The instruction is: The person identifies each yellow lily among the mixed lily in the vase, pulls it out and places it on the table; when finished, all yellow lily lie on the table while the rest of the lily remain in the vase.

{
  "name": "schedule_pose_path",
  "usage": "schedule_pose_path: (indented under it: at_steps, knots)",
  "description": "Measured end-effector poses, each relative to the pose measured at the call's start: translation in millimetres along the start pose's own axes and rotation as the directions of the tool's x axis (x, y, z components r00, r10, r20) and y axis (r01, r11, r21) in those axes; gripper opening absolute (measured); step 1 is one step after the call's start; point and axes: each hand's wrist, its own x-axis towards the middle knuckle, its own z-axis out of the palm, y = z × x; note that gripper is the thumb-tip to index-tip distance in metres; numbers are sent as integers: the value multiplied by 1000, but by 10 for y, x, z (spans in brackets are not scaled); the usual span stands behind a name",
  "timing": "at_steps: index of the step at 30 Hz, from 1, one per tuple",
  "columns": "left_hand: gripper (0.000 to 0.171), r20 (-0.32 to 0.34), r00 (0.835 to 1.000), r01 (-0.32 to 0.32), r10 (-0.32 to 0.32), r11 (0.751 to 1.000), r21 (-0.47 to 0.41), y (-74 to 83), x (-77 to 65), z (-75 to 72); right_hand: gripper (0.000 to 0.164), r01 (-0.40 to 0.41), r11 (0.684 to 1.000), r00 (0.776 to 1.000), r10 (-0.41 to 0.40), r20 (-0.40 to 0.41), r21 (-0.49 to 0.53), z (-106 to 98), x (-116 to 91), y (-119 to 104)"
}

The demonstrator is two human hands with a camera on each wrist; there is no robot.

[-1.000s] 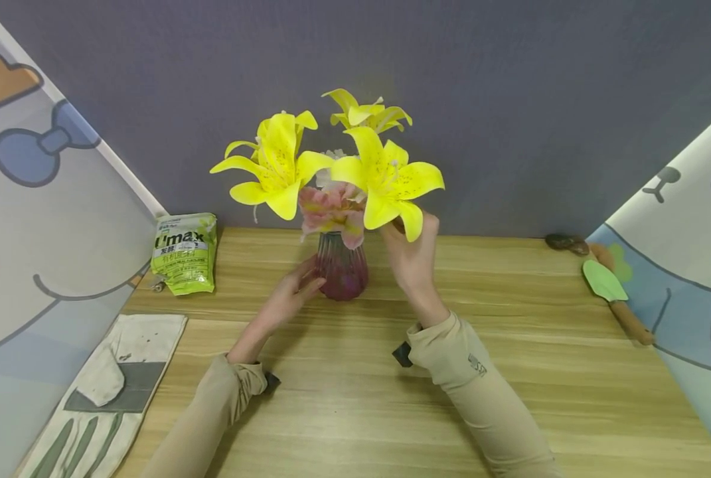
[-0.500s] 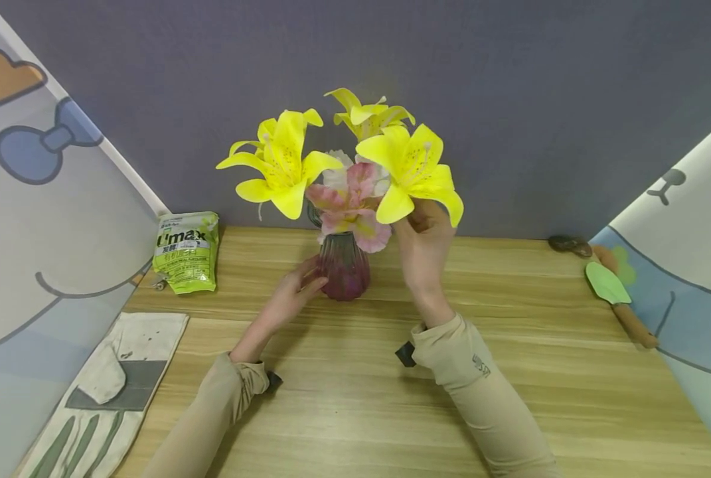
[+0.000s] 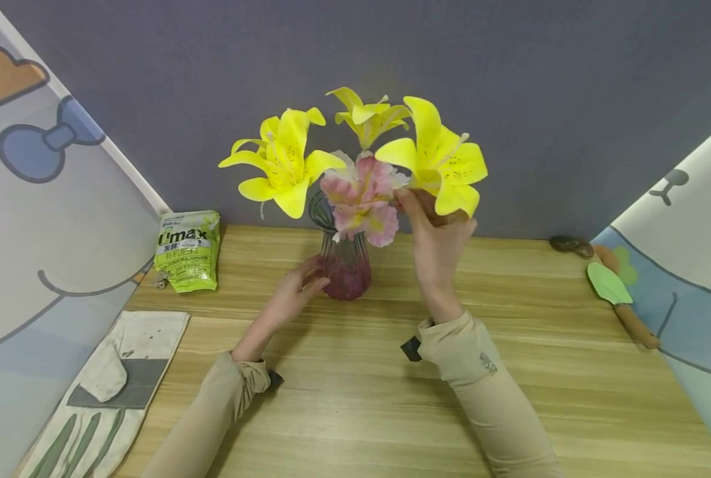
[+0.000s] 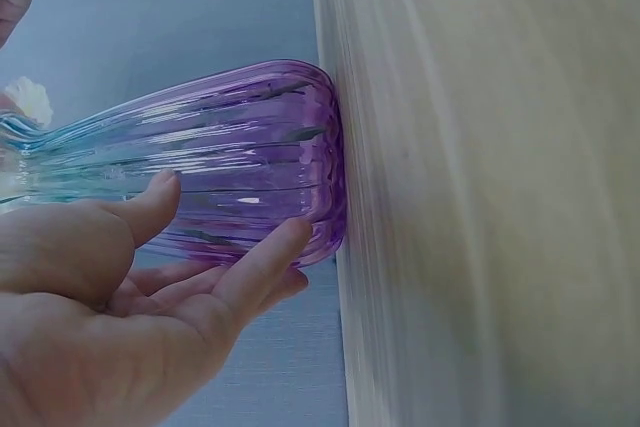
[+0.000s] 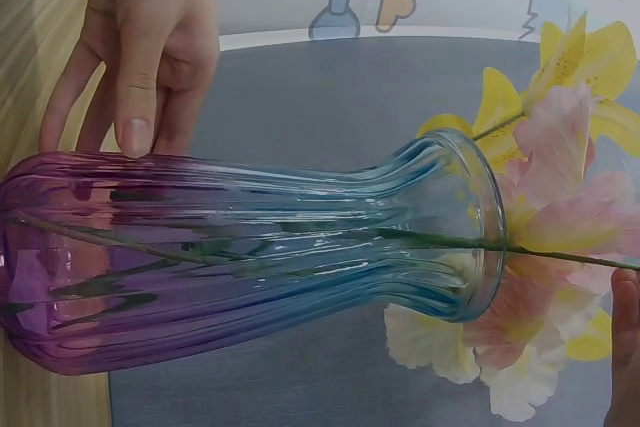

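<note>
A ribbed glass vase (image 3: 346, 269), purple below and blue-green toward the neck, stands on the table with green stems inside. My left hand (image 3: 292, 292) rests at its left side, the thumb (image 4: 155, 205) along the glass and the other fingers reaching behind, fairly straight. Above the rim, my right hand (image 3: 441, 242) holds the right-hand yellow lily (image 3: 445, 162) just under its bloom; the petals partly hide the fingers. A green stem (image 5: 450, 240) runs out of the vase toward that hand. A pink flower (image 3: 364, 199) leans over the rim, with more yellow lilies (image 3: 286, 162) at left and back.
A green Umax bag (image 3: 188, 252) stands at the back left. A white and grey glove (image 3: 146, 332) lies at the left edge. On the right are a green-bladed trowel (image 3: 609, 284) and a dark stone-like object (image 3: 570, 245). A grey wall (image 3: 540, 119) rises behind.
My right hand has moved right with the yellow lily, which now tilts to the right and shows more of the pink flower. My left hand has stayed at the vase.
</note>
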Motion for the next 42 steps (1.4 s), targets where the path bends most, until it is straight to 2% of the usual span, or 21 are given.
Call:
schedule_pose_path:
  at_steps: [7, 13, 17, 23, 29, 36, 42]
  knots:
    - [57, -3, 1000, -16, 16, 1000, -4, 0, 11, 7, 11, 39, 997, 999, -39, -13, 59, -35, 41, 6]
    - [57, -4, 1000, -27, 27, 999, 21, 5, 23, 12, 3, 13, 1000, 996, -11, -84, 25, -42, 96, -17]
    - [57, -11, 1000, -27, 27, 999, 38, 9, 29, 21, 5, 11, 1000, 992, -7, -129, 29, -55, 125, -24]
    - [57, -14, 1000, -20, 20, 999, 43, 31, 32, 29, 7, 3, 994, 986, 14, -163, 105, -96, 183, -23]
    - [56, -13, 1000, -10, 10, 1000, 28, 46, 39, 29, 6, 5, 992, 978, 21, -205, 126, -152, 245, -45]
    - [55, -21, 1000, -19, 19, 999, 36, 33, 39, 34, 8, -27, 987, 965, 68, -252, 160, -193, 311, -64]
    - [53, -27, 999, -15, 16, 999, 41, 43, 33, 40, 6, -73, 972, 936, 144, -321, 222, -234, 369, -90]
